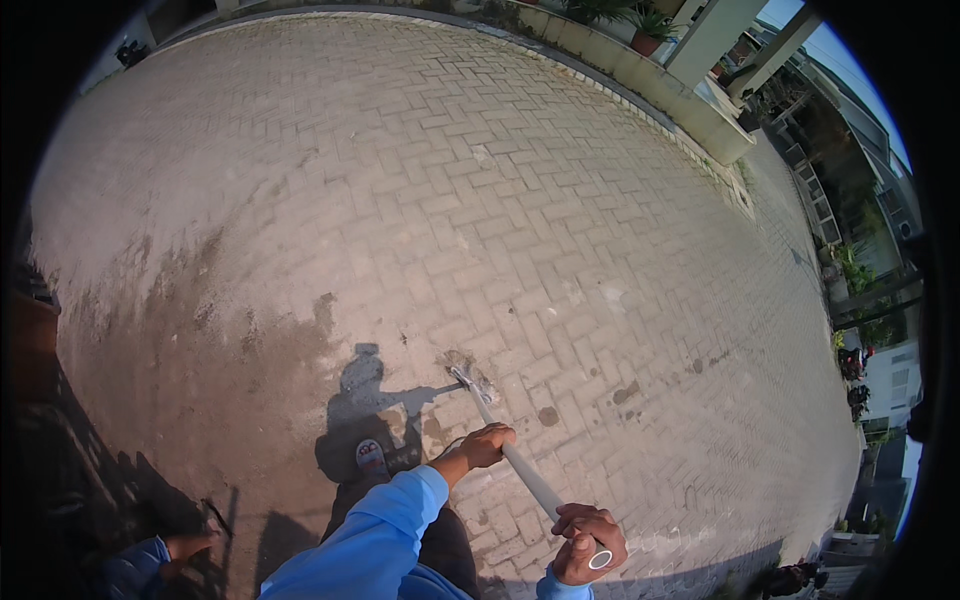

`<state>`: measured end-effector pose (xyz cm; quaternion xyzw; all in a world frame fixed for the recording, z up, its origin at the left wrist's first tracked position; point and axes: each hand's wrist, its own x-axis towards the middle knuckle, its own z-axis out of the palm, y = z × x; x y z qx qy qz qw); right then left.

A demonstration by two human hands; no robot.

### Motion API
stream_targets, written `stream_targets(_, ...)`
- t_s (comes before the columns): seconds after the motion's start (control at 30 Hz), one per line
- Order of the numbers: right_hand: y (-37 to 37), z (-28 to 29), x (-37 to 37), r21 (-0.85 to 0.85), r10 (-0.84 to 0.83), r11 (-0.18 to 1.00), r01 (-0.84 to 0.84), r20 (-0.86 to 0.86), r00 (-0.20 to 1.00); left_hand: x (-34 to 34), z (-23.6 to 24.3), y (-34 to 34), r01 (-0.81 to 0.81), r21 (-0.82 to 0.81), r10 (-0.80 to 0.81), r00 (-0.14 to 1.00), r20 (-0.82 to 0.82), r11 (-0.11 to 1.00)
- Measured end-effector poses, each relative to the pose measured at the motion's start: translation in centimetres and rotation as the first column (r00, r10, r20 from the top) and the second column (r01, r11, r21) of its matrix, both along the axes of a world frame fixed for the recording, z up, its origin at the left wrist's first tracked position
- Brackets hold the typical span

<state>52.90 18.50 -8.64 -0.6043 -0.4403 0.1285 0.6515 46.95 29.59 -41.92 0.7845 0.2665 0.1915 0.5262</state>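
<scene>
A long-handled tool with a pale, hollow pole (537, 482) slants down and away from me to the paving. At its far end a small greyish head (464, 376) rests on the bricks beside a little patch of loose dirt (484, 386); its exact kind is too small to make out. My left hand (487, 446) wraps round the pole partway down. Nearer to me, my right hand (588, 543) grips the pole close to its open upper end. Both my arms are in light blue sleeves, and my sandalled foot (371, 458) shows left of the pole.
Brick paving (420, 200) spreads all around, with dark soil (190, 370) over it at the left. Another person's arm (185, 546) shows at the lower left. A low wall (600, 62) with a potted plant (647, 40) runs along the far side; parked motorbikes (855, 370) stand far right.
</scene>
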Motion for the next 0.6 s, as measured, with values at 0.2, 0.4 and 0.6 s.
stream_targets(0.2, 2.8, -0.3, 0.8, 0.084, 0.272, 0.962, -0.261, -0.182, 0.945, -8.6, 1.9, -1.1, -0.101, -0.063, 0.091, 0.984, -0.154, 0.993)
stream_targets(0.4, 1.6, 3.3, 5.2, 0.143, 0.169, 0.982, -0.12, -0.403, 0.899, -6.3, 5.0, -3.7, -0.309, 0.018, 0.301, 0.909, -0.288, 0.951)
stream_targets(0.6, -3.4, 5.0, 5.3, 0.204, 0.081, 0.977, -0.066, -0.066, 0.995, 2.9, 7.7, -3.6, -0.145, 0.076, 0.132, 0.978, 0.16, 0.986)
